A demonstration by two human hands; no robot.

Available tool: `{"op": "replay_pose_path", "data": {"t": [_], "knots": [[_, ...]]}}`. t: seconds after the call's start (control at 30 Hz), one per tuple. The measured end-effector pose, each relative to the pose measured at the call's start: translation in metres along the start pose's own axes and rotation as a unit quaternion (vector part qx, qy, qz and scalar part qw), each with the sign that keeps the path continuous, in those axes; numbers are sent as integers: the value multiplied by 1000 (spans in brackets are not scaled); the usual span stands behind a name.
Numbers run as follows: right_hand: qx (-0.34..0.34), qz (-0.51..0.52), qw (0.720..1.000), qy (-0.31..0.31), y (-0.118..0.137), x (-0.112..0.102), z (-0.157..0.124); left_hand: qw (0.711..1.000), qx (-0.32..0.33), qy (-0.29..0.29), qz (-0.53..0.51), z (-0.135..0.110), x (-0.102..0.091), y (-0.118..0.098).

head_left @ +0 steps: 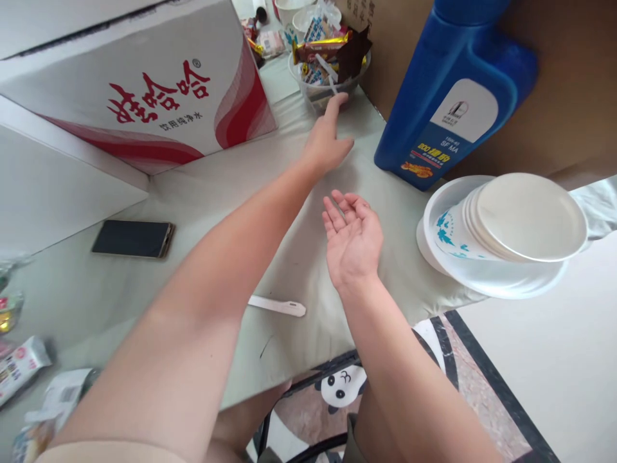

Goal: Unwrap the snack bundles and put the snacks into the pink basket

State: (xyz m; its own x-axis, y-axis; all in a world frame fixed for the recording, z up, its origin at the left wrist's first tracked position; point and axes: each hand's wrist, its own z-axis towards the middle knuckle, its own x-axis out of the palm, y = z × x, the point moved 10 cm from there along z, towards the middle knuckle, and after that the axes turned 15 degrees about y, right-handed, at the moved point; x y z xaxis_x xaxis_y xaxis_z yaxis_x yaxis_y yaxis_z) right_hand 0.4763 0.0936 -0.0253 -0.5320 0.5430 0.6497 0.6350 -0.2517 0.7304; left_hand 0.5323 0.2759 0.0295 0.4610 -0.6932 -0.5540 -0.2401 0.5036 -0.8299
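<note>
My left hand [328,141] reaches across to the far side of the table, index finger stretched out and thumb apart. Its fingertip is at the near rim of a clear plastic bowl [313,96] filled with wrapped snacks [321,48]. A thin white stick [328,69] lies over the snacks just beyond that fingertip; whether they touch I cannot tell. Palm up, my right hand [353,241] hovers above the table with loosely curled fingers and nothing in it. A flat white strip with a slotted end [284,307] lies on the cloth, partly behind my left forearm.
A white and red carton [164,96] stands at the back left, with a phone [134,238] before it. To the right are a blue oil jug [448,109] and paper cups [530,215] in a white basin [525,286]. Packaged snacks [22,370] lie at lower left.
</note>
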Motion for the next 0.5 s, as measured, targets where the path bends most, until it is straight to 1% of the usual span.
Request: {"op": "replay_pose_path", "data": {"t": [0.07,0.1,0.13,0.2,0.27,0.3,0.33,0.4,0.43,0.5], "knots": [[5,1,1000,11,-7,7,-1,1000,-4,-25,-16,-30,-5,2],[7,0,1000,19,-11,12,-3,999,-12,-38,-23,-50,-10,3],[10,-4,1000,29,-14,18,-6,997,-22,-58,-40,-72,-18,3],[18,-17,998,57,-23,34,-13,992,-32,-92,-86,-125,-36,-2],[34,-39,995,88,-33,52,-24,979,-36,-137,-147,-187,-56,-7],[43,-51,993,102,-40,62,-31,967,-34,-175,-183,-222,-68,-8],[51,-63,990,115,-47,71,-38,951,-44,-219,-214,-258,-80,-6],[64,-85,984,143,-64,91,-55,918,-80,-296,-253,-331,-97,2],[68,-94,981,158,-74,101,-66,901,-92,-331,-265,-366,-103,6],[77,-111,972,191,-96,121,-89,872,-94,-394,-275,-429,-114,10]]}}
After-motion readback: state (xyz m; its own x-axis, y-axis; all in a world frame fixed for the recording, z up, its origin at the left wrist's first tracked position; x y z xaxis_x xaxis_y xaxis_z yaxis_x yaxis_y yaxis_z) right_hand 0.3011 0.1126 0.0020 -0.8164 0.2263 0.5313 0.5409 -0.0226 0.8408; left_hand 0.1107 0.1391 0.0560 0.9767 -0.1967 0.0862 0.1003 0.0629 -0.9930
